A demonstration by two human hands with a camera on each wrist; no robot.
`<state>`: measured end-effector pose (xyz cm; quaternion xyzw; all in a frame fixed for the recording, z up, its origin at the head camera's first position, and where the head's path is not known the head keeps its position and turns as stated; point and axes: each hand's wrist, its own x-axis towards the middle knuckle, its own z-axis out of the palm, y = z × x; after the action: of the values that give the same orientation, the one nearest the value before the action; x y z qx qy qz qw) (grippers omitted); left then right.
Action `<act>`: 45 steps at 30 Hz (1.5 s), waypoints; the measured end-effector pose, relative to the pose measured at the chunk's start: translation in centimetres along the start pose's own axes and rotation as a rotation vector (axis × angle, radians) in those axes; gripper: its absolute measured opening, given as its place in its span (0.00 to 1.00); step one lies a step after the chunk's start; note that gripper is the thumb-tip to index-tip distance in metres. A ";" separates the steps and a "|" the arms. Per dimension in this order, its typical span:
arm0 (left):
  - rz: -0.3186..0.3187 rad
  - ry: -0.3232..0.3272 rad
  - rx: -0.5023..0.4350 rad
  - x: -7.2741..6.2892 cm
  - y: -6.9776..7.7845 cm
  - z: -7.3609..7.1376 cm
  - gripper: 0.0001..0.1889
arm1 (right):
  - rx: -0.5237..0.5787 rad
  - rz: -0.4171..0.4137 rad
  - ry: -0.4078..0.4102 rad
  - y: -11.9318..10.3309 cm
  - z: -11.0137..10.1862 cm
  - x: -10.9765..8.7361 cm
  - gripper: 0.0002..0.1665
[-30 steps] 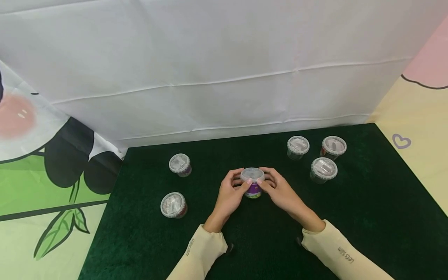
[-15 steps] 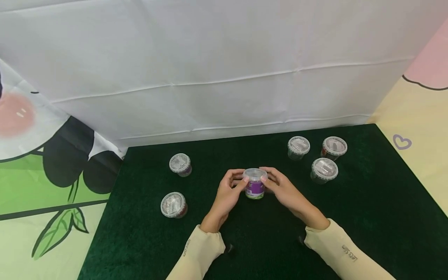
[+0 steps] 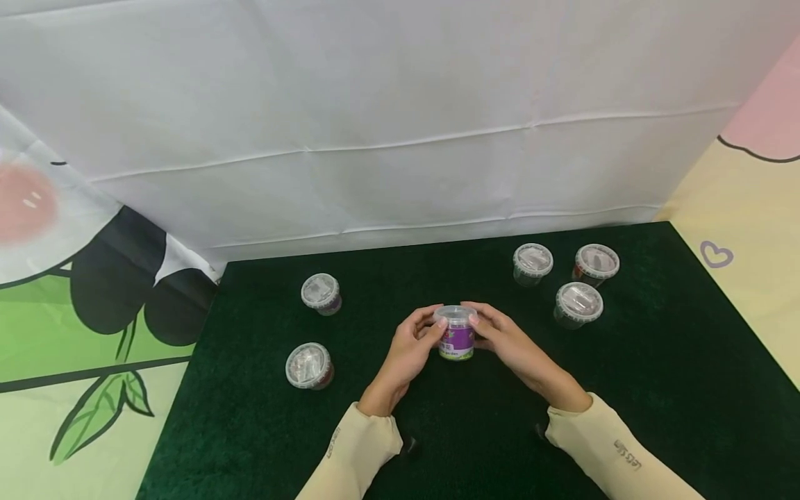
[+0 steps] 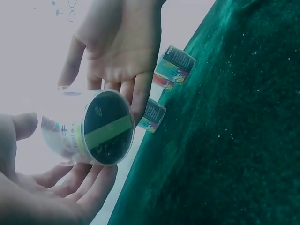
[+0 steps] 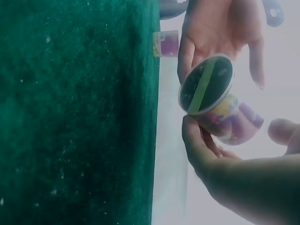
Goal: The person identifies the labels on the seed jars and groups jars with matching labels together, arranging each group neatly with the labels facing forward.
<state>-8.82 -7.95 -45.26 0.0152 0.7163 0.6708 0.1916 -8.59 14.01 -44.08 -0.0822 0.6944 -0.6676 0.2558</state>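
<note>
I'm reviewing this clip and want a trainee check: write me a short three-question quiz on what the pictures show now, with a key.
1. Multiple choice. What is the main colour of the label that the held cup shows to the head camera?
A) orange
B) purple
C) black

2. True or false. Only the right hand touches the held cup.

3. Fill in. On the green cloth, to the person's right of the held cup, stand ___ lidded cups.

Key:
1. B, purple.
2. False: the left hand holds it too, with the fingers of both hands around its sides.
3. Three.
</note>
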 end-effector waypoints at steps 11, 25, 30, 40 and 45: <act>0.117 0.186 0.089 -0.3 0.2 1.1 0.25 | -0.090 -0.037 0.142 -0.8 1.6 -0.3 0.32; 0.076 0.213 0.115 -0.5 0.5 1.6 0.25 | -0.080 -0.012 0.146 -0.6 1.5 0.2 0.31; 0.062 0.151 0.031 -0.4 0.7 0.9 0.23 | -0.001 0.003 0.099 -0.8 0.8 -0.1 0.32; 0.005 0.047 0.031 -0.4 0.7 0.4 0.25 | 0.013 0.010 0.048 -1.0 0.8 -0.4 0.33; 0.021 0.074 0.029 -0.4 0.6 0.5 0.24 | 0.004 0.001 0.064 -0.9 0.9 -0.4 0.33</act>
<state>-8.50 -7.53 -44.59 0.0007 0.7322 0.6625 0.1577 -8.04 13.25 -43.07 -0.0602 0.7009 -0.6711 0.2339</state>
